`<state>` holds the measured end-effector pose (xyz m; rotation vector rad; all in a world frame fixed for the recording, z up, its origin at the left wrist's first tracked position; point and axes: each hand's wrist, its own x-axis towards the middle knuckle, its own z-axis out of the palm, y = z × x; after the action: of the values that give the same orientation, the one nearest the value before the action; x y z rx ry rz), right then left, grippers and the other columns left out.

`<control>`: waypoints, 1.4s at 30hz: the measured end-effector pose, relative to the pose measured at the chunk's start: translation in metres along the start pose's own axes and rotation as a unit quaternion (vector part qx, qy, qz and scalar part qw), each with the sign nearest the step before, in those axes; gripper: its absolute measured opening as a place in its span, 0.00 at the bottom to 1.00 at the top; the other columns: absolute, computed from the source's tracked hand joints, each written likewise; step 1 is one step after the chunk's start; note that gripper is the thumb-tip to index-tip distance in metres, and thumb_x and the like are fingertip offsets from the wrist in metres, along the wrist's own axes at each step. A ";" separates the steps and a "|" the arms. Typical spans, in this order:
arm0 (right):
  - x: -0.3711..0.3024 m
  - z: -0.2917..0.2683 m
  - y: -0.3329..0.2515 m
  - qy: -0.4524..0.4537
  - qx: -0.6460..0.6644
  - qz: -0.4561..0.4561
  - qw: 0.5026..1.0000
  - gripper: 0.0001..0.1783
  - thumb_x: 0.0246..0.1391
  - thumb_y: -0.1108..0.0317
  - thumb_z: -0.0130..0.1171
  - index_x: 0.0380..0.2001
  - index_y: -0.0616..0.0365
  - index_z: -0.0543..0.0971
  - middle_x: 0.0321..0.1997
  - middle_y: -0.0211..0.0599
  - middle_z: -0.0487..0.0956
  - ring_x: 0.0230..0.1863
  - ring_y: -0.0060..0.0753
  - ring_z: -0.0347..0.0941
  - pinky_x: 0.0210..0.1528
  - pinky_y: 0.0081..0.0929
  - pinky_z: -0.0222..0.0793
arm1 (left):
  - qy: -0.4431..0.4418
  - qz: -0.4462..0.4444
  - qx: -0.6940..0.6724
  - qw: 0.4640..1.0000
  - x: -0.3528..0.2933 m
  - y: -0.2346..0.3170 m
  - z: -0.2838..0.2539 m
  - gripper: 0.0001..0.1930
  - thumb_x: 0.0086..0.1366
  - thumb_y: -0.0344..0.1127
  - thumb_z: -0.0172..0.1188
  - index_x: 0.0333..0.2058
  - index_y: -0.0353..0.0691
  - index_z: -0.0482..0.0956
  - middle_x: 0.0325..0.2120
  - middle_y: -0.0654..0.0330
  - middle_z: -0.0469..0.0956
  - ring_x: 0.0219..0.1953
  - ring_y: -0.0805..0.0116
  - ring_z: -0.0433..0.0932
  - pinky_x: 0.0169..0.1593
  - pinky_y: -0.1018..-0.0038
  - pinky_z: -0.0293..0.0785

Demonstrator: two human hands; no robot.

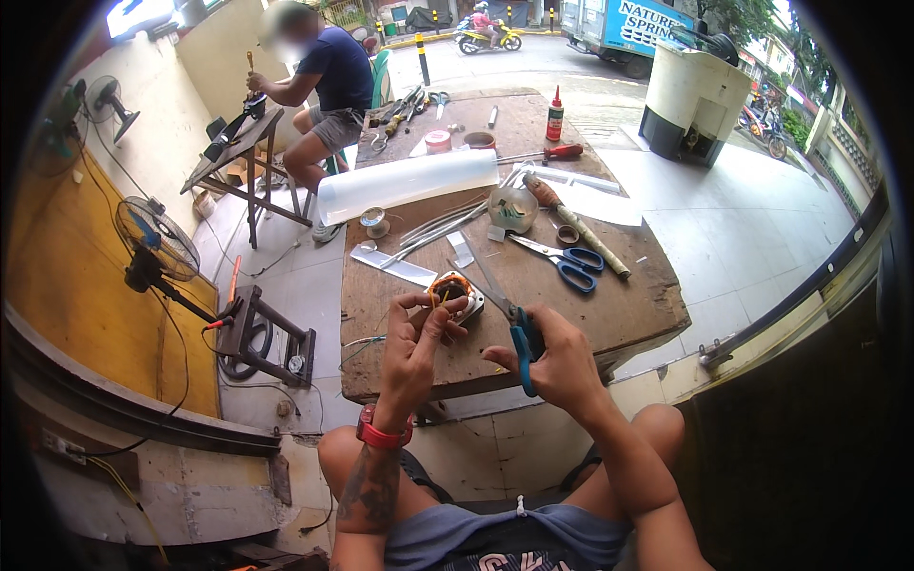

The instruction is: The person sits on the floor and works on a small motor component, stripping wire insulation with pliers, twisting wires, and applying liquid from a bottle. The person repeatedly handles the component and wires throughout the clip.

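My left hand [416, 343] is closed at the near side of a small motor stator [449, 283] with orange-edged copper windings. Its thumb and finger pinch a thin yellow wire [437, 299] there; the fingers partly cover the stator. In my right hand [564, 357] is a pair of scissors [524, 347] with teal handles. Their long blades point up and left, just right of the stator, and look slightly parted. A second pair of scissors with dark blue handles [577, 268] lies farther right on the wooden table [619, 319].
Beyond my hands lie a roll of clear plastic sheet [409, 187], a solder spool [374, 223], a round glass jar [513, 207], grey tubes [443, 224] and a brown-wrapped rod [590, 236]. A red bottle [555, 119] stands farther back. At left are a fan [157, 238] and a seated person [333, 76].
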<state>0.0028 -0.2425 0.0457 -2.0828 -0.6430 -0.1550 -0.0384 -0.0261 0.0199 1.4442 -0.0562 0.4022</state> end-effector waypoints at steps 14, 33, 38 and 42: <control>-0.003 0.012 0.003 -0.008 -0.171 -0.021 0.985 0.34 0.51 0.34 0.73 0.45 0.52 0.79 0.38 0.37 0.81 0.37 0.47 0.83 0.33 0.45 0.77 | 0.034 0.081 0.126 0.988 -0.011 -0.013 0.005 0.11 0.76 0.26 0.58 0.54 0.34 0.79 0.37 0.60 0.85 0.37 0.76 0.81 0.41 0.77 0.75; 0.007 0.028 0.009 -0.017 0.021 0.021 0.999 0.34 0.53 0.40 0.77 0.39 0.62 0.77 0.24 0.39 0.76 0.26 0.35 0.75 0.32 0.35 0.71 | 0.015 0.004 0.098 0.995 -0.002 0.001 -0.004 0.19 0.66 0.34 0.75 0.51 0.36 0.78 0.42 0.58 0.84 0.53 0.71 0.82 0.54 0.73 0.79; 0.011 0.017 0.031 0.037 0.044 0.067 0.996 0.30 0.57 0.48 0.76 0.46 0.63 0.78 0.25 0.34 0.76 0.26 0.25 0.71 0.30 0.30 0.68 | 0.119 0.183 0.647 0.731 -0.008 0.068 -0.035 0.45 0.69 0.67 0.62 0.68 0.33 0.69 0.67 0.39 0.69 0.69 0.42 0.71 0.68 0.49 0.69; 0.018 0.024 0.045 0.066 0.029 0.021 0.997 0.24 0.58 0.59 0.75 0.53 0.58 0.80 0.30 0.40 0.81 0.28 0.34 0.76 0.32 0.34 0.72 | -0.037 0.004 0.703 0.710 0.008 0.041 -0.022 0.38 0.70 0.61 0.64 0.66 0.36 0.72 0.47 0.37 0.82 0.51 0.42 0.83 0.54 0.56 0.78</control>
<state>0.0377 -0.2360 0.0046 -2.0091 -0.5181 -0.2461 -0.0477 0.0003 0.0581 2.9940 0.2450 0.3835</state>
